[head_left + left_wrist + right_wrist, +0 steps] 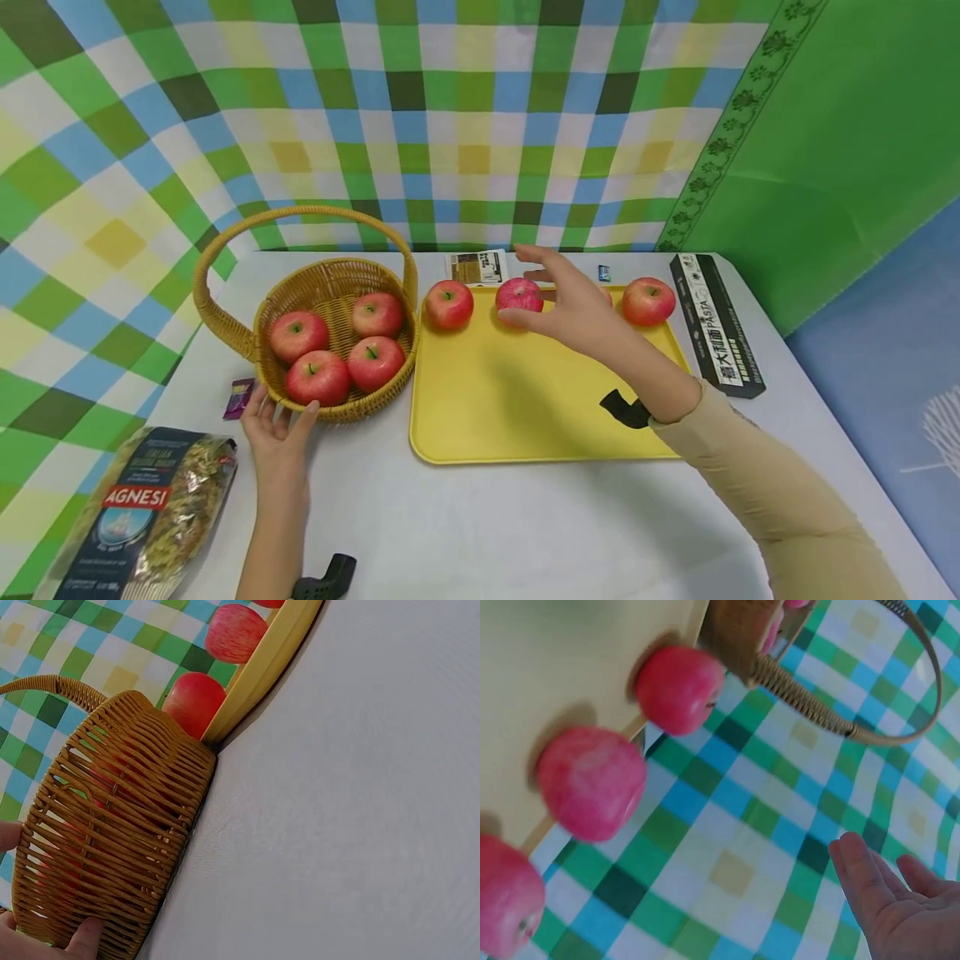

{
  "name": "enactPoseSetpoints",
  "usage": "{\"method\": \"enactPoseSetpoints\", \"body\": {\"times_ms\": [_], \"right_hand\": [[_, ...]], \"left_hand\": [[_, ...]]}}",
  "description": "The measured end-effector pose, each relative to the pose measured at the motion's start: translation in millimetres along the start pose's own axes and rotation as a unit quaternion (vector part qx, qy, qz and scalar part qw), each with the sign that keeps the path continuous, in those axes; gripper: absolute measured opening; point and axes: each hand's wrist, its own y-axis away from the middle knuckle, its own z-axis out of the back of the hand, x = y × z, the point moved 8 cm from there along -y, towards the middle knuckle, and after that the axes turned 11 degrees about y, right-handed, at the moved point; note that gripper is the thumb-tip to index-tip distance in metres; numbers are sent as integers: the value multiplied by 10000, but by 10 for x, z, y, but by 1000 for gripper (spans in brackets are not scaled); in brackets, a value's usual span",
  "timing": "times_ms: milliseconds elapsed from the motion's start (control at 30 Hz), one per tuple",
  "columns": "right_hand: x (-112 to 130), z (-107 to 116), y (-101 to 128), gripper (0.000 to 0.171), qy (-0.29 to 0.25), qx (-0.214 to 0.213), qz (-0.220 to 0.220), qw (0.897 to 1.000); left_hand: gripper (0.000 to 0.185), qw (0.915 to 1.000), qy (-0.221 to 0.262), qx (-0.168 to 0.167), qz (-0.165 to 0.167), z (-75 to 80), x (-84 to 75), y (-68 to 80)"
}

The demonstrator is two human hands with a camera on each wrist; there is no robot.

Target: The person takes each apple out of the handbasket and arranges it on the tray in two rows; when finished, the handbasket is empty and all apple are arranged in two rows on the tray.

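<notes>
A wicker basket (330, 271) with a tall hooped handle holds several red apples (318, 377). My left hand (275, 425) rests on its near outer wall with fingers spread; in the left wrist view the thumb (86, 936) touches the weave. Along the far edge of a yellow tray (480, 417) is a row of red apples (648, 301). Over the tray hovers my right hand (573, 308), fingers apart and holding nothing. It overlaps a pink-red apple (517, 296) in the head view and mostly hides another behind it. The right wrist view shows the hand (900, 907) apart from the apples.
A bag of Agnesi pasta (142, 517) lies at the front left, near a small purple packet (238, 398). A black pasta box (718, 325) is right of the tray. Behind the tray are a printed packet (477, 267) and a small blue packet (603, 273).
</notes>
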Motion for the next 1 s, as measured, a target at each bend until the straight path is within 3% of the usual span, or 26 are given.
{"method": "enactPoseSetpoints", "body": {"times_ms": [333, 567, 867, 1000], "right_hand": [[468, -684, -246, 81, -283, 693, 1004, 9921], [768, -1224, -465, 77, -710, 1350, 1625, 9748], [908, -1833, -722, 80, -301, 1896, 2082, 9591], [972, -2025, -822, 80, 227, 2011, 2322, 9514]], "left_hand": [[80, 10000, -80, 3, 2, 9, 0, -12], [80, 9998, -189, 10, 19, 9, -8, -14], [81, 9998, -183, 96, -30, -14, -20, -20], [80, 9998, -168, 102, -66, -22, -33, -16]]}}
